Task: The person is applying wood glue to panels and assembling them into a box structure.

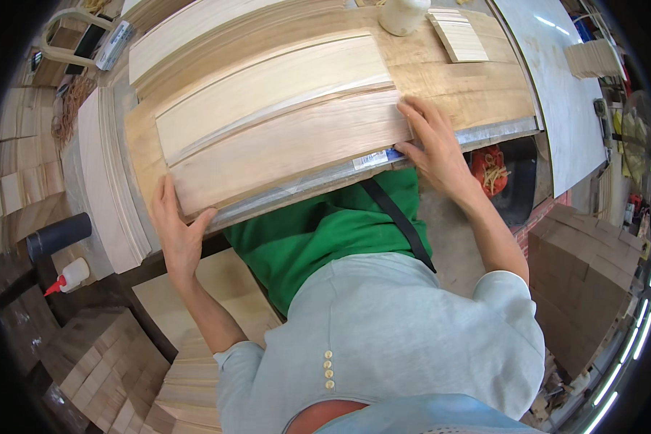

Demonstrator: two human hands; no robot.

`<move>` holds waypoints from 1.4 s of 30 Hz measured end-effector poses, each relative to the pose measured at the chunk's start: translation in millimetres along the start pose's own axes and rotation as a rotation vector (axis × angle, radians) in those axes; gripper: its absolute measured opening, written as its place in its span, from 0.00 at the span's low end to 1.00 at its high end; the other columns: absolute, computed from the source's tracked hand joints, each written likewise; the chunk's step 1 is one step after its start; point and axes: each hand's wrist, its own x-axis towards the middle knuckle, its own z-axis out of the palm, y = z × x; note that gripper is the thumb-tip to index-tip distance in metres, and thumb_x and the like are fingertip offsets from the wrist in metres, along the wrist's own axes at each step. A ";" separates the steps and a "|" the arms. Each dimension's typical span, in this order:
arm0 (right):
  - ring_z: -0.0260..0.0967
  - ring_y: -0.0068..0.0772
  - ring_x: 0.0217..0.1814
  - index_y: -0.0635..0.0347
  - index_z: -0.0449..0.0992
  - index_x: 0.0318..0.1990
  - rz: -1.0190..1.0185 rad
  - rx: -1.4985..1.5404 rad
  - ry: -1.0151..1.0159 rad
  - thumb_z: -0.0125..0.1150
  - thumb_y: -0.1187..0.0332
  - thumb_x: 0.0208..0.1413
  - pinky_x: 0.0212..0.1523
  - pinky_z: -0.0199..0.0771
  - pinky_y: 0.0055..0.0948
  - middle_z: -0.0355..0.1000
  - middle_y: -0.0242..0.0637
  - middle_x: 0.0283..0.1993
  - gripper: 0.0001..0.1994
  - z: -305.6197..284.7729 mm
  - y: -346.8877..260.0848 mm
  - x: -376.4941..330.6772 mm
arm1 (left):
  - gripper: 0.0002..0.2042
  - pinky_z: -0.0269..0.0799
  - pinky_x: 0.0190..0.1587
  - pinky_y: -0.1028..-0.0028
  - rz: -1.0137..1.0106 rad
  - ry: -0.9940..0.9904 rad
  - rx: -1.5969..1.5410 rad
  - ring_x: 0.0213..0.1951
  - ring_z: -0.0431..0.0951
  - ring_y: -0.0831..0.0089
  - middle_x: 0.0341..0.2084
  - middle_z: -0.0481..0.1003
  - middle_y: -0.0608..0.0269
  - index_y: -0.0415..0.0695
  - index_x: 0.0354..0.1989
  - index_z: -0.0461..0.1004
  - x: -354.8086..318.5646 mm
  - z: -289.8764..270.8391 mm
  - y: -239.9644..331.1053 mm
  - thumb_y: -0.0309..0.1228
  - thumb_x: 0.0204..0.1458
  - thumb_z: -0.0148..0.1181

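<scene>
A long pale wooden board lies lengthwise along the near side of the workbench, with thin layered edges showing beside it. My left hand grips its left end, fingers at the end and thumb by the near corner. At the right end, my right hand presses its fingers and thumb against the short edge. Just beyond lies a lighter stack of thin wooden boards. A metal strip runs along the bench's front edge, with a blue-and-white label near my right hand.
More long boards lie at the back. A whitish jar and short wooden pieces stand far right. Upright boards, a dark cylinder and a red-tipped glue bottle are at left. Cardboard boxes stand right.
</scene>
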 end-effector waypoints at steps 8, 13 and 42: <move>0.40 0.51 0.77 0.66 0.52 0.69 -0.128 -0.049 -0.109 0.72 0.55 0.43 0.73 0.45 0.45 0.49 0.52 0.73 0.48 4.7 28.4 25.9 | 0.56 0.41 0.72 0.61 0.135 -0.133 -0.039 0.73 0.41 0.55 0.71 0.44 0.44 0.40 0.70 0.50 27.6 -1.6 -6.2 0.32 0.27 0.78; 0.41 0.49 0.77 0.67 0.52 0.68 -0.161 -0.047 -0.133 0.72 0.54 0.43 0.73 0.45 0.44 0.49 0.53 0.72 0.48 -1.4 36.9 31.4 | 0.55 0.42 0.72 0.61 0.136 -0.099 -0.063 0.73 0.42 0.56 0.71 0.45 0.45 0.40 0.70 0.50 25.3 6.3 -7.1 0.32 0.28 0.78; 0.65 0.37 0.55 0.60 0.64 0.63 -0.125 0.416 0.063 0.71 0.73 0.41 0.55 0.68 0.34 0.65 0.43 0.54 0.37 -20.3 -44.8 90.6 | 0.35 0.64 0.59 0.67 0.295 -0.006 -1.086 0.55 0.69 0.68 0.54 0.69 0.58 0.39 0.63 0.63 31.5 63.4 151.3 0.32 0.45 0.72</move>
